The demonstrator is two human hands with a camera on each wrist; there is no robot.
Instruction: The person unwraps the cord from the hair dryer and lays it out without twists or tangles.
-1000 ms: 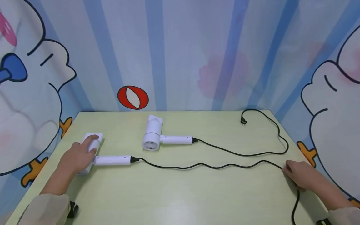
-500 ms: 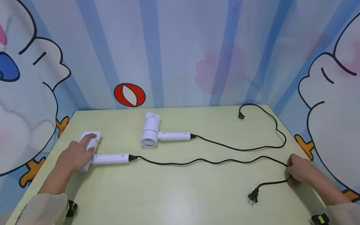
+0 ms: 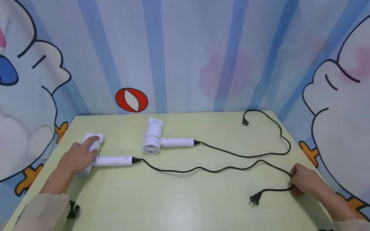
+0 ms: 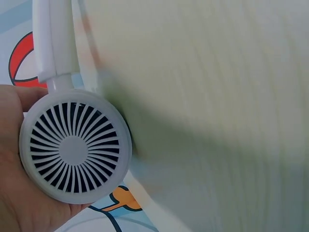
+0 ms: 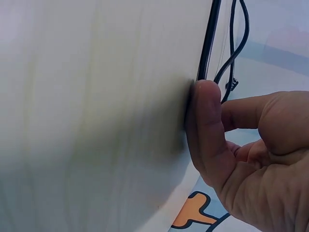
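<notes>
My left hand [image 3: 77, 157] grips the body of a white hair dryer [image 3: 113, 161] at the table's left side. Its round vent grille [image 4: 73, 150] faces the left wrist camera. A black cord [image 3: 185, 171] runs from that handle across to the right. There my right hand [image 3: 307, 180] pinches the cord between thumb and fingers, close to the table's right edge. Past the hand the cord bends back leftward, ending in a two-pin plug [image 3: 255, 198] on the table. In the right wrist view, the fingers [image 5: 210, 121] hide part of the cord.
A second white hair dryer [image 3: 153, 136] lies behind the first, its handle pointing right. Its black cord [image 3: 284, 141] curves along the right side to a plug [image 3: 245, 122] near the back edge. A printed striped curtain [image 3: 188, 57] borders the pale green table [image 3: 179, 205].
The front dryer's cord end, earlier running off the front of the view, now lies folded leftward on the table with its plug showing. My left hand keeps its grip; the head view shifted slightly.
</notes>
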